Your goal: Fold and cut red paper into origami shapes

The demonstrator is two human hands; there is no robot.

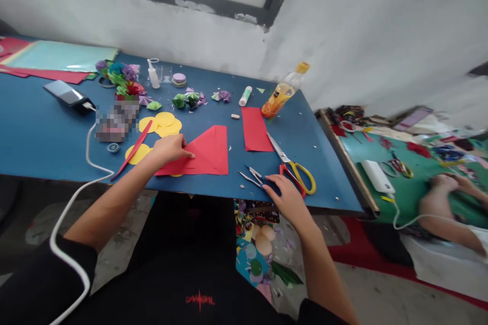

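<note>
My left hand (170,148) is closed, fingers curled and thumb pressed on a folded sheet of red paper (211,150) with a slanted corner. Yellow paper circles (165,123) lie partly overlapped beyond that hand, and a narrow red paper strip (133,150) crosses them. Near the table's front edge, my right hand (284,194) has thumb and forefinger apart. Its fingertips are at the end of a thin two-legged metal tool (253,177), perhaps a compass; contact is unclear. Just beyond it lie scissors (301,175) with red and yellow handles. A red paper rectangle (256,129) lies beyond their blades.
A juice bottle (280,95), a glue stick (246,96) and an eraser (235,116) are at the back right. Folded paper pieces (188,99) and a phone (68,95) with a white cable (89,144) are leftward. Another person's hands (444,185) are at a green table.
</note>
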